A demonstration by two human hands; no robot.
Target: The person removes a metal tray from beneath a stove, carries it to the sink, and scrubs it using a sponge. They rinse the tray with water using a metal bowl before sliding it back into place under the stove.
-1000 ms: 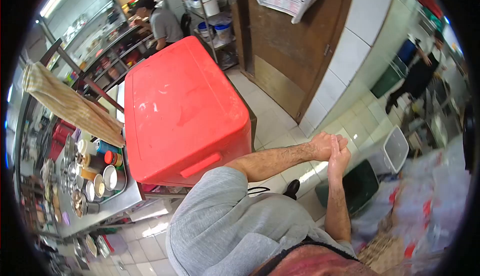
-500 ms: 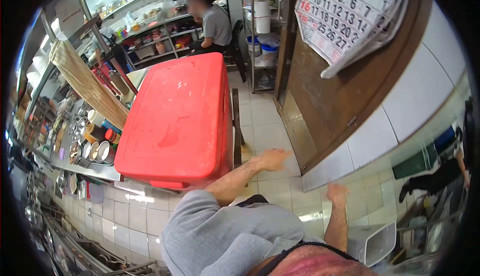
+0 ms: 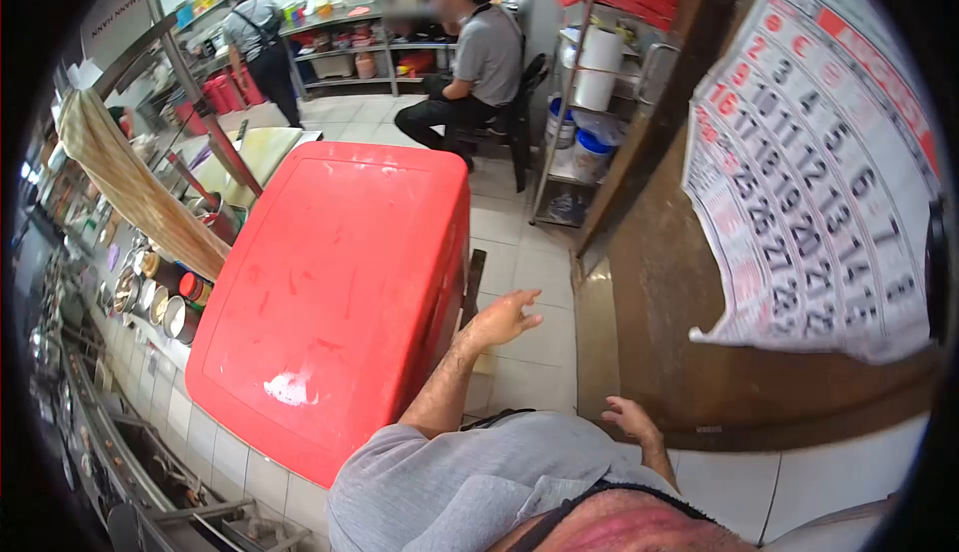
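My left hand (image 3: pixel 505 318) is held out over the tiled floor, just right of the large red lidded box (image 3: pixel 330 272). Its fingers are apart and nothing is in them. Lower and to the right, my right hand (image 3: pixel 630 418) hangs near the brown door panel (image 3: pixel 679 372), fingers spread and holding nothing. Neither hand touches the box or the panel.
A paper calendar (image 3: pixel 819 182) hangs at the right. Behind the box, one person (image 3: pixel 484 62) sits on a chair and another (image 3: pixel 258 42) stands by the shelves. A metal rack (image 3: pixel 544 177) holds tubs. Metal containers (image 3: pixel 180 320) line the left counter.
I have moved forward along the red box, and the calendar looms larger. The standing person now shows fully. Both hands have shifted left in view, the left one slightly up.
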